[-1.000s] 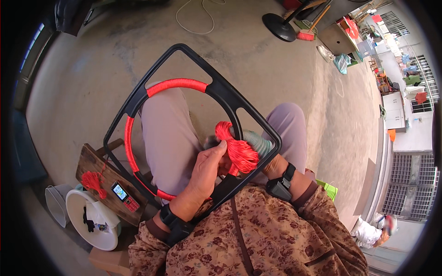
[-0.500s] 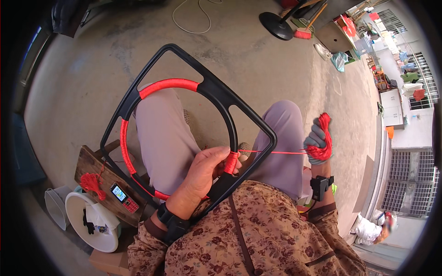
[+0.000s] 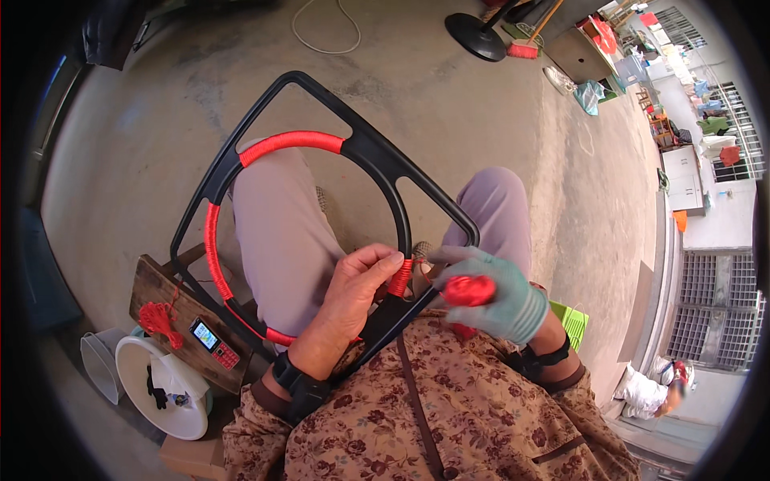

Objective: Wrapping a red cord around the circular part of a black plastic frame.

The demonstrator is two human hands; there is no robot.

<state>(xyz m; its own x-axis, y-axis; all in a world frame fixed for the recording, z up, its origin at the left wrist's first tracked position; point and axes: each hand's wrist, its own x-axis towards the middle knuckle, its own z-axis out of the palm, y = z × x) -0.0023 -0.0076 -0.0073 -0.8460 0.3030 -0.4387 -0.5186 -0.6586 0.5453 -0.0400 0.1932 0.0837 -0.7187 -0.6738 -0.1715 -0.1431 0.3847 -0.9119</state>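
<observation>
A black frame [image 3: 375,144] with a round ring inside a squarish rim lies tilted over my lap. Red cord is wound tightly round several stretches of its ring. My bare left hand [image 3: 353,293] pinches the ring at its right side, thumb beside the short red winding [image 3: 400,278]. Close to that winding, my right hand [image 3: 505,301], in a grey-green glove, is closed around a bundle of red cord [image 3: 469,290]. Its fingertips are smeared by motion near the frame's right corner. The cord between bundle and winding is mostly hidden by the glove.
On my left a wooden stool [image 3: 152,280] carries a loose red cord bundle [image 3: 160,321] and a red phone [image 3: 214,343]. Beside it stand a white basin [image 3: 132,401] and a grey bucket [image 3: 98,365]. A green basket [image 3: 571,322] is at my right. A black stand base [image 3: 476,37] is far ahead.
My right hand has swung inward from the far right to the frame, bringing the cord bundle. The cord stretched out before is no longer taut in view. My left hand keeps its hold.
</observation>
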